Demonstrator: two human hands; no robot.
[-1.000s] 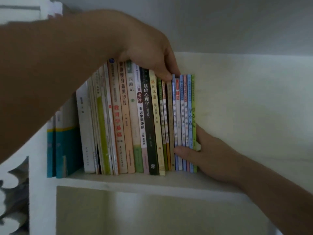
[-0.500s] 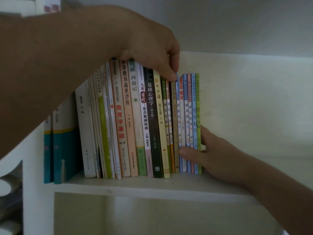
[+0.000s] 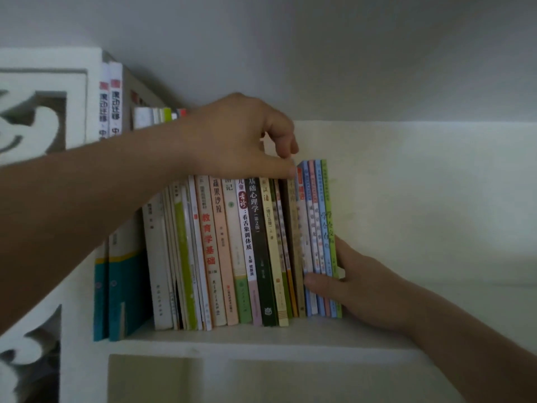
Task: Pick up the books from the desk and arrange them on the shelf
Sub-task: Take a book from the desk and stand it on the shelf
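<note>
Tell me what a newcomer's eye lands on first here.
The row of upright books on the white shelf, with two hands working on it. The left hand rests on the book tops, while the right hand grips the thin blue and green books at the row's right end.

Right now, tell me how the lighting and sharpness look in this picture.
Head view: dim and flat, no glare; book spines at centre readable; the carved white panel at left is smeared; the right hand lies in soft shade; wide-angle bending shows toward the edges.
</note>
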